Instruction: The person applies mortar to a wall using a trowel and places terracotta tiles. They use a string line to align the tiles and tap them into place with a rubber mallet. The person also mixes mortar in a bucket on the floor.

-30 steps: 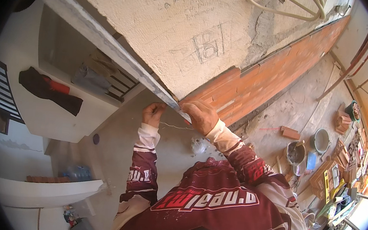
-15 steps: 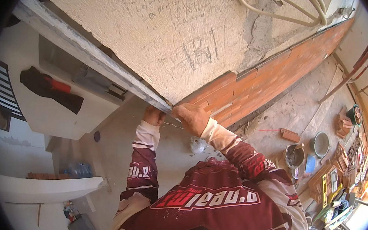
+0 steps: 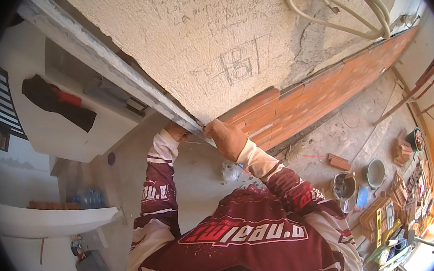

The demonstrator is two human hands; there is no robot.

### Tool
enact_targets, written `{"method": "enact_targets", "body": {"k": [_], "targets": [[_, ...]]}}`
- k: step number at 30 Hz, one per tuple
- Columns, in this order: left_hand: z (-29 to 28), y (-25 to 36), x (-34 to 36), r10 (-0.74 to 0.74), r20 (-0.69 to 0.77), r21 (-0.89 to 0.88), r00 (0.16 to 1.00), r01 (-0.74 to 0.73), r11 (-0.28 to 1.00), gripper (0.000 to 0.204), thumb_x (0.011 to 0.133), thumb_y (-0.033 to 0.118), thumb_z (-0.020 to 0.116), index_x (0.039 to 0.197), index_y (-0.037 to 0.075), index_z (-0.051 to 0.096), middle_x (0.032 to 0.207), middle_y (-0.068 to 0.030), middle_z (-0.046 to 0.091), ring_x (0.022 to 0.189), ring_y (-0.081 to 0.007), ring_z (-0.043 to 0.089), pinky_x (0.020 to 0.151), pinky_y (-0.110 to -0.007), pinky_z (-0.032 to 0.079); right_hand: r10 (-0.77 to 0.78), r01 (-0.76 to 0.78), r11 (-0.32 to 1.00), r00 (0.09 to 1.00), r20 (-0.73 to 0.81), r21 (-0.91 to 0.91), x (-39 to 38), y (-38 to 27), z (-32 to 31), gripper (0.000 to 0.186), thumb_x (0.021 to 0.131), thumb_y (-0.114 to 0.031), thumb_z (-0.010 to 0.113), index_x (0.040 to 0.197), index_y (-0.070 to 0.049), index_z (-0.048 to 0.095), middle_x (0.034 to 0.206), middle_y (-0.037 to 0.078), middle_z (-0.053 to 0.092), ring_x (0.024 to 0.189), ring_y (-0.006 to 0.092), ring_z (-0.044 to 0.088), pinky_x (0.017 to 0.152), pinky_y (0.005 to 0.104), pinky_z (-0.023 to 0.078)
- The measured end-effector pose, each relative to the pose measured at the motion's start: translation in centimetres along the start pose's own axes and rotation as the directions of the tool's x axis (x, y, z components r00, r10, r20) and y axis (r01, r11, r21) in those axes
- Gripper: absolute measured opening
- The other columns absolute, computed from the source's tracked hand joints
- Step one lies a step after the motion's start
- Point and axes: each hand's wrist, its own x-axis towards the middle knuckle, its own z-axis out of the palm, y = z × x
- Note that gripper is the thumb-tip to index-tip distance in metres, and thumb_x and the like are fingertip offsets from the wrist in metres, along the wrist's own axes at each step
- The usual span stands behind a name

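Note:
My right hand [image 3: 225, 138] is closed at the front corner of the wall, its fingertips bent against the end of a long grey bar [image 3: 123, 76]. What those fingers pinch is hidden. Just left of it, my left hand [image 3: 178, 131] curls below the bar, which covers most of its fingers. A thin pale string [image 3: 195, 143] runs out from beside the left hand toward the right one; which hand grips it cannot be made out. Behind both hands rises a rough cream wall surface [image 3: 184, 43] with pencil marks. An orange brick facing [image 3: 304, 99] runs back along its right side.
Cream tubing [image 3: 343, 17] loops over the wall at the top. Right on the floor are a mortar bucket [image 3: 344, 186], a grey basin [image 3: 375, 173], a brick [image 3: 339, 162], stacked bricks and a yellow level [image 3: 378, 227]. A dark garment [image 3: 58, 102] hangs at left. A clear plastic bag [image 3: 231, 171] lies below.
My left hand has shifted left and slid further under the bar. The right hand stays at the corner, its wrist nearly still. The view has tilted slightly.

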Motion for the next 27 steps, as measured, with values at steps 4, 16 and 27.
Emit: {"method": "enact_targets", "body": {"k": [4, 16, 27], "targets": [[-0.3, -1.6, 0.5, 0.087, -0.002, 0.068, 0.996, -0.086, 0.994, 0.021, 0.090, 0.030, 0.060, 0.093, 0.011, 0.067, 0.058, -0.0005, 0.052, 0.046, -0.0096, 0.047, 0.039, -0.026, 0.034, 0.012, -0.030, 0.988, 0.993, -0.117, -0.151, 0.5, 0.0, -0.1, 0.008, 0.087, -0.001, 0.057, 0.093, -0.005, 0.056, 0.082, 0.011, 0.063, 0.080, 0.0317, 0.063, 0.069, 0.0396, 0.050], [1.9, 7.3, -2.0, -0.303, -0.040, -0.345, 0.952, 0.272, 0.898, 0.021, 0.085, 0.024, 0.064, 0.096, 0.007, 0.066, 0.059, -0.0007, 0.050, 0.042, -0.0076, 0.041, 0.036, -0.025, 0.030, -0.144, 0.114, 0.935, 0.987, -0.067, -0.336, 1.3, -0.4, 0.1, 0.011, 0.078, -0.005, 0.063, 0.086, -0.009, 0.057, 0.077, 0.004, 0.061, 0.075, 0.0250, 0.056, 0.072, 0.0353, 0.043], [1.1, 7.4, -1.4, -0.186, 0.054, -0.003, 0.981, 0.186, 0.982, 0.023, 0.088, 0.031, 0.060, 0.087, 0.009, 0.063, 0.055, 0.0001, 0.048, 0.044, -0.0072, 0.045, 0.036, -0.023, 0.030, -0.216, 0.154, 0.891, 0.971, -0.099, -0.427, 1.3, -0.4, 0.9, 0.011, 0.076, -0.006, 0.063, 0.083, -0.010, 0.056, 0.074, 0.005, 0.058, 0.073, 0.0248, 0.056, 0.069, 0.0350, 0.045]]}}
